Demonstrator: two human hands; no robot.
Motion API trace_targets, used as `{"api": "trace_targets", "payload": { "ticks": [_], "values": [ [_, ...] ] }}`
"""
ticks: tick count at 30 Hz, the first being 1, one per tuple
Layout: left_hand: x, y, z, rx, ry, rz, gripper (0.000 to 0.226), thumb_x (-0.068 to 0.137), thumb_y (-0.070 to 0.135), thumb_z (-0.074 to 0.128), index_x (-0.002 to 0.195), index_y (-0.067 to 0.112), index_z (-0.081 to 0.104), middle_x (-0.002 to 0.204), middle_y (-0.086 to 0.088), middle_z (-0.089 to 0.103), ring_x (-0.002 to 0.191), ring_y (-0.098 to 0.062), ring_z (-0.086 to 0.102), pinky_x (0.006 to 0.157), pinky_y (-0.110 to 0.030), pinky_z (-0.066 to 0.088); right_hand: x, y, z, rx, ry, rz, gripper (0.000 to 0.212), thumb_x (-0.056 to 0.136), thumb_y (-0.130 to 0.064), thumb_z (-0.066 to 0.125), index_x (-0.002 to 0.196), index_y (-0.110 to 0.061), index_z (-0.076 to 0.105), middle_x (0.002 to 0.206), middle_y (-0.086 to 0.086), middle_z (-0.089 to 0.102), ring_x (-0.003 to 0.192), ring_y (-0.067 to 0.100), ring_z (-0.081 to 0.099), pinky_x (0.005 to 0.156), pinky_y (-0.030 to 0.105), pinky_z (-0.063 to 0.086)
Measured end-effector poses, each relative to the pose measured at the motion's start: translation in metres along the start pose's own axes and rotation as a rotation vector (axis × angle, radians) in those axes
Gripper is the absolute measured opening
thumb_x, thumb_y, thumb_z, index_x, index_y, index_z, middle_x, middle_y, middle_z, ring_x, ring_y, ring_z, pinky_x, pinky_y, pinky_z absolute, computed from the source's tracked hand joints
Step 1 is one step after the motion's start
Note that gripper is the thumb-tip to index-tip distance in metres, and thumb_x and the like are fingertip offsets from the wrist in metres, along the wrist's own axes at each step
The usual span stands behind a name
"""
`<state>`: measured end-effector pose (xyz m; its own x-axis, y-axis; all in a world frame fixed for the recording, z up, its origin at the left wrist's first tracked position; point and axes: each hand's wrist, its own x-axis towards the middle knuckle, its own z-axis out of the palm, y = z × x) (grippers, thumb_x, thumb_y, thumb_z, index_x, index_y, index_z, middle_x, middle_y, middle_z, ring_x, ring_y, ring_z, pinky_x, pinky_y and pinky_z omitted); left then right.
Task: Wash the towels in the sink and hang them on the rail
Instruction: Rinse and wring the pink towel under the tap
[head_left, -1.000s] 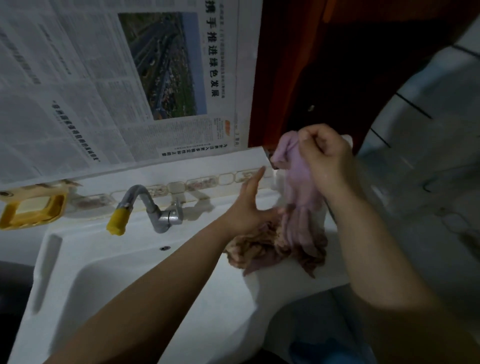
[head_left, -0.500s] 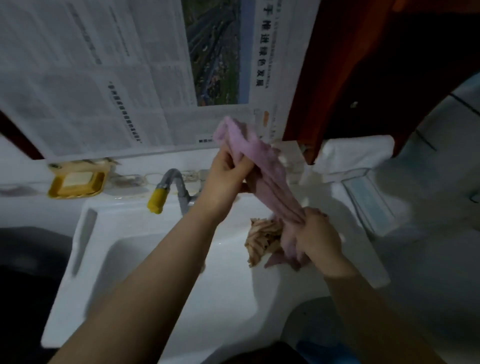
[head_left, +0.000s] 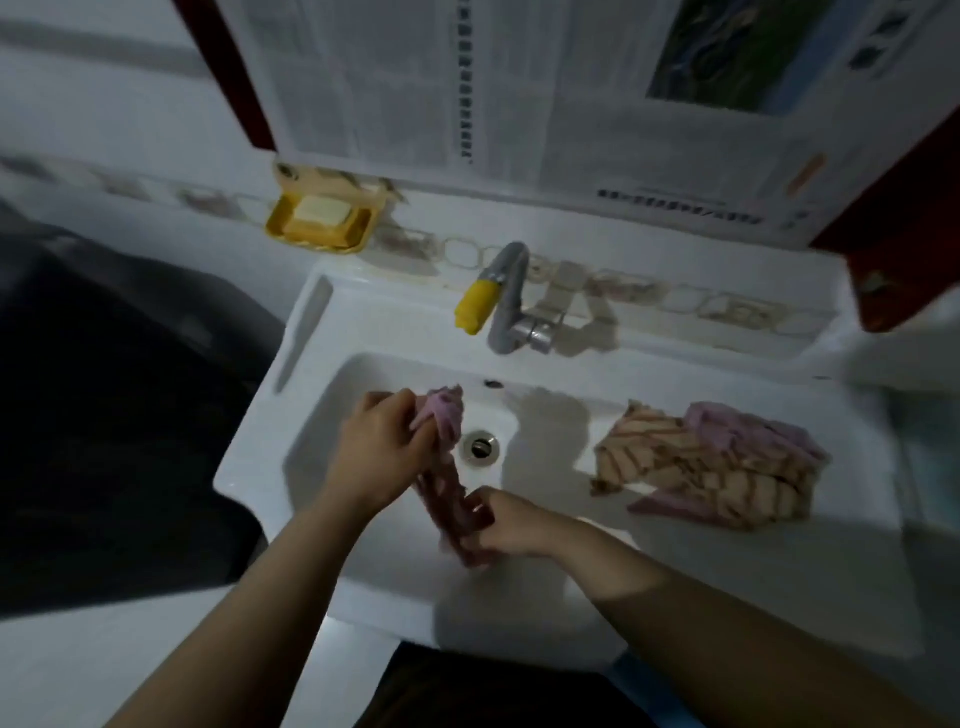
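Both hands hold one pink towel (head_left: 441, 467), rolled up long like a rope. The left hand (head_left: 376, 452) is closed tight around the far end, just left of the drain (head_left: 479, 447). The right hand (head_left: 511, 525) is closed around the near end, in front of the drain. The towel is over the sink (head_left: 311, 415) bowl, close beside the drain.

This looks like squeezing or twisting. To do it well, keep both fists tight, turn them opposite ways, and stay low over the drain so drips fall in.

More towels (head_left: 706, 462) lie in a heap right of the drain. The tap (head_left: 506, 296) sits behind the drain.
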<state>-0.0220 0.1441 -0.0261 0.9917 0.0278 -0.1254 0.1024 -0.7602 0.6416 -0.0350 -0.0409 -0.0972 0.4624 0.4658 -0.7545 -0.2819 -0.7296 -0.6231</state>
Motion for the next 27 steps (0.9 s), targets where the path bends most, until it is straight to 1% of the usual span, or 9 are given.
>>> {"api": "trace_targets", "payload": {
  "ticks": [4, 6, 9, 11, 15, 19, 22, 24, 27],
  "values": [
    [-0.01, -0.021, -0.004, -0.077, -0.002, -0.174, 0.031, 0.075, 0.038, 0.069, 0.075, 0.018, 0.046, 0.069, 0.013, 0.051, 0.065, -0.006, 0.049, 0.051, -0.02, 0.03, 0.041, 0.001, 0.01, -0.064, 0.201, 0.03, 0.029, 0.09, -0.029, 0.056, 0.116, -0.017, 0.058, 0.115, 0.009, 0.063, 0.109, 0.028, 0.06, 0.093, 0.034, 0.046],
    [-0.014, -0.022, -0.002, -0.139, -0.061, -0.238, 0.038, 0.073, 0.025, 0.077, 0.077, 0.024, 0.04, 0.071, 0.012, 0.053, 0.062, -0.004, 0.051, 0.048, -0.022, 0.032, 0.037, -0.027, 0.002, 0.226, 0.456, -0.056, 0.02, 0.096, -0.035, 0.049, 0.103, -0.019, 0.06, 0.104, 0.009, 0.067, 0.098, 0.025, 0.063, 0.091, 0.036, 0.05],
    [-0.015, -0.021, 0.003, -0.238, -0.104, -0.241, 0.043, 0.067, 0.017, 0.081, 0.086, 0.017, 0.043, 0.08, 0.0, 0.058, 0.069, -0.02, 0.058, 0.054, -0.04, 0.049, 0.023, -0.066, -0.008, 0.438, 0.349, -0.224, 0.031, 0.095, -0.046, 0.048, 0.083, -0.019, 0.058, 0.078, -0.002, 0.065, 0.077, 0.011, 0.063, 0.074, 0.029, 0.052],
    [-0.014, -0.023, 0.002, -0.366, -0.128, -0.245, 0.045, 0.067, 0.014, 0.084, 0.09, 0.016, 0.045, 0.084, 0.001, 0.06, 0.071, -0.015, 0.06, 0.055, -0.035, 0.052, 0.016, -0.073, -0.008, 0.385, 0.335, -0.291, 0.018, 0.09, -0.035, 0.062, 0.078, -0.022, 0.058, 0.068, -0.009, 0.062, 0.066, 0.005, 0.058, 0.062, 0.021, 0.046],
    [-0.016, -0.031, -0.005, -0.544, -0.238, -0.261, 0.056, 0.057, 0.046, 0.084, 0.094, 0.018, 0.053, 0.091, 0.005, 0.066, 0.081, -0.01, 0.065, 0.067, -0.028, 0.054, 0.017, -0.061, -0.024, 0.332, 0.593, -0.329, 0.026, 0.093, -0.019, 0.059, 0.067, -0.022, 0.057, 0.062, -0.007, 0.056, 0.056, -0.002, 0.05, 0.059, 0.022, 0.041],
    [-0.02, -0.044, -0.002, -0.704, -0.194, -0.351, 0.051, 0.066, 0.056, 0.074, 0.084, 0.013, 0.052, 0.079, -0.006, 0.061, 0.071, -0.019, 0.06, 0.062, -0.029, 0.05, 0.011, -0.054, -0.04, 0.867, 0.572, -0.319, 0.025, 0.099, -0.02, 0.048, 0.091, -0.022, 0.072, 0.095, 0.0, 0.073, 0.092, 0.016, 0.066, 0.085, 0.038, 0.051],
    [-0.02, -0.039, 0.005, -0.58, -0.319, -0.376, 0.055, 0.08, 0.033, 0.075, 0.124, 0.021, 0.045, 0.119, -0.009, 0.059, 0.099, -0.021, 0.062, 0.082, -0.032, 0.053, -0.004, -0.059, -0.037, 1.02, 0.387, -0.331, 0.03, 0.102, -0.022, 0.038, 0.118, -0.011, 0.061, 0.116, 0.011, 0.066, 0.108, 0.025, 0.062, 0.094, 0.041, 0.049],
    [-0.018, -0.032, 0.011, -0.41, -0.358, -0.248, 0.076, 0.084, 0.033, 0.071, 0.146, 0.03, 0.028, 0.142, 0.009, 0.036, 0.128, -0.009, 0.039, 0.103, -0.028, 0.035, -0.013, -0.063, -0.032, 0.951, 0.341, -0.324, 0.031, 0.101, -0.024, 0.038, 0.115, -0.011, 0.062, 0.115, 0.014, 0.066, 0.108, 0.027, 0.062, 0.094, 0.042, 0.05],
    [-0.017, -0.012, 0.014, -0.62, -0.309, -0.181, 0.06, 0.087, 0.031, 0.064, 0.14, 0.038, 0.037, 0.145, 0.018, 0.037, 0.135, -0.002, 0.031, 0.11, -0.026, 0.025, -0.022, -0.064, -0.034, 0.73, 0.415, -0.359, 0.024, 0.101, -0.026, 0.043, 0.102, -0.025, 0.067, 0.109, 0.008, 0.07, 0.107, 0.026, 0.064, 0.091, 0.043, 0.052]
  ]
}}
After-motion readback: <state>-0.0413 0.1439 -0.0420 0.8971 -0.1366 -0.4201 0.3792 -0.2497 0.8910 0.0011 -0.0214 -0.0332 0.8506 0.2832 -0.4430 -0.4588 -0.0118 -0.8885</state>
